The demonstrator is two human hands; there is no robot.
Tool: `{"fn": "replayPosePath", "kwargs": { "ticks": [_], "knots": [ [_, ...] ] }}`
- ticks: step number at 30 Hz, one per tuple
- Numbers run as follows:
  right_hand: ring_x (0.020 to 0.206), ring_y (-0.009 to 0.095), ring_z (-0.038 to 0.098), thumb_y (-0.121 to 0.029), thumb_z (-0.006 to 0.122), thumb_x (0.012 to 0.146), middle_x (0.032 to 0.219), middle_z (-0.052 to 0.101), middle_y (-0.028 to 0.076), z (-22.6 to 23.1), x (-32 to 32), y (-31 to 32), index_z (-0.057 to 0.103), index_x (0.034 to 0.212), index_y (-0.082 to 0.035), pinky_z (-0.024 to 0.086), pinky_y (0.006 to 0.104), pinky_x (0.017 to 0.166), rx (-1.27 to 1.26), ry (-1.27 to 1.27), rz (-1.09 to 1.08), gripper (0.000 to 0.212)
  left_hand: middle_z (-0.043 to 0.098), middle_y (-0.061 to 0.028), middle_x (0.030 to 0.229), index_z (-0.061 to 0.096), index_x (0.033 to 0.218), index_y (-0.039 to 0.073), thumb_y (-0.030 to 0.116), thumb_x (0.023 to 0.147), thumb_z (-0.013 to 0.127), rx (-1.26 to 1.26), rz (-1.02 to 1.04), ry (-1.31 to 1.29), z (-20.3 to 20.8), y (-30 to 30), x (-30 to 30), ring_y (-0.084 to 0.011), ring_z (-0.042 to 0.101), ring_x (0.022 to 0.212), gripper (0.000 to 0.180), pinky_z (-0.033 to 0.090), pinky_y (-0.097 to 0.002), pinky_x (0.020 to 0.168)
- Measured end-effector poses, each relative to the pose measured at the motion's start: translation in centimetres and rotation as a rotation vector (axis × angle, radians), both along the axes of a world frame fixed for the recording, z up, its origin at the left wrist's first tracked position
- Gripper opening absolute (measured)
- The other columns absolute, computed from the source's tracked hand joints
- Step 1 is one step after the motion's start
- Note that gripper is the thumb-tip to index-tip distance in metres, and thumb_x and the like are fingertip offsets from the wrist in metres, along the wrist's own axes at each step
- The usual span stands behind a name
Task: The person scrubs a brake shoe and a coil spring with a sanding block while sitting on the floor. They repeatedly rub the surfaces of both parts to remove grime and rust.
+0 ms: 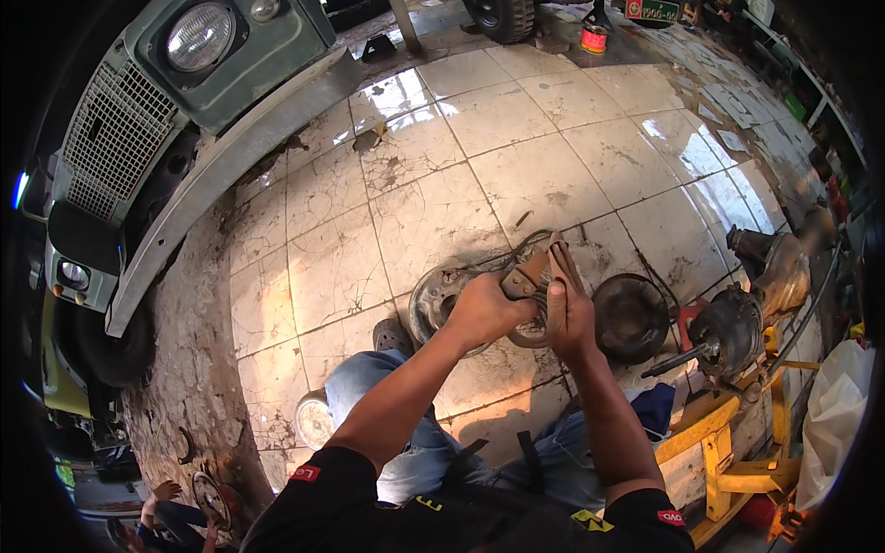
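In front of my knees, my left hand point(487, 309) is wrapped round a rusty brown brake shoe point(527, 276) with small holes in its flat side. My right hand point(570, 323) grips a second, curved brake shoe point(564, 263), its thumb pointing up along it. The two shoes are held close together; whether they touch is hard to tell. Beneath my hands, partly covered by them, a round metal plate point(430, 304) lies on the tiles. Right of my right hand sits a dark round drum point(631, 318).
A dirty axle hub assembly point(728, 332) rests by a yellow metal stand point(714, 452) at right. At left stands a green vehicle point(221, 64) with a grey bumper point(221, 175). A small round metal disc point(314, 419) lies near my left leg. Another person's hand point(167, 490) shows at lower left.
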State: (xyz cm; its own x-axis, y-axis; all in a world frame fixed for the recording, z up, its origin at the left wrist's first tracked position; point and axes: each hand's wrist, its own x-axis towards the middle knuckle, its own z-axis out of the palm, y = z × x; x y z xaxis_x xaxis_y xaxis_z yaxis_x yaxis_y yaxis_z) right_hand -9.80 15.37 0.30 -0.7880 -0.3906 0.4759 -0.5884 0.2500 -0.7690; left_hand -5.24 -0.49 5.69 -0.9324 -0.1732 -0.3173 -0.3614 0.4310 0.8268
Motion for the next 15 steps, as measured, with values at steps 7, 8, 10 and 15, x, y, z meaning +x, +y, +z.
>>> {"fn": "replayPosePath", "kwargs": {
  "ticks": [7, 8, 10, 15],
  "knots": [
    [0.134, 0.042, 0.041, -0.022, 0.036, 0.102, 0.141, 0.049, 0.022, -0.2, -1.0, 0.5, 0.051, 0.135, 0.004, 0.032, 0.0459, 0.111, 0.142, 0.060, 0.008, 0.044, 0.070, -0.0225, 0.083, 0.070, 0.094, -0.002, 0.034, 0.066, 0.070, -0.158, -0.123, -0.058, -0.6, 0.4, -0.4, -0.0334, 0.069, 0.079, 0.045, 0.054, -0.0407, 0.076],
    [0.134, 0.042, 0.041, -0.022, 0.035, 0.102, 0.141, 0.049, 0.022, -0.3, -1.6, 0.6, 0.051, 0.134, 0.004, 0.032, 0.0460, 0.111, 0.121, 0.025, 0.002, 0.044, 0.070, -0.0226, 0.084, 0.070, 0.094, -0.001, 0.034, 0.066, 0.070, -0.221, -0.178, -0.052, -0.6, 0.3, -1.1, -0.0341, 0.069, 0.079, 0.045, 0.055, -0.0412, 0.076],
    [0.133, 0.043, 0.041, -0.024, 0.034, 0.103, 0.139, 0.051, 0.022, -0.1, -1.8, 0.5, 0.051, 0.134, 0.003, 0.032, 0.0454, 0.111, 0.074, -0.039, 0.032, 0.045, 0.070, -0.0222, 0.085, 0.071, 0.094, 0.001, 0.035, 0.065, 0.070, -0.366, -0.229, -0.042, -1.3, -0.2, -1.2, -0.0354, 0.069, 0.080, 0.044, 0.055, -0.0429, 0.079],
    [0.133, 0.040, 0.043, -0.026, 0.038, 0.103, 0.140, 0.049, 0.022, 1.0, -0.5, 1.2, 0.050, 0.136, 0.001, 0.033, 0.0432, 0.110, 0.044, -0.058, 0.076, 0.045, 0.070, -0.0229, 0.084, 0.070, 0.089, -0.002, 0.031, 0.069, 0.070, -0.265, -0.103, -0.044, 2.3, -2.6, -2.9, -0.0325, 0.069, 0.082, 0.039, 0.054, -0.0391, 0.078]
  ]
}}
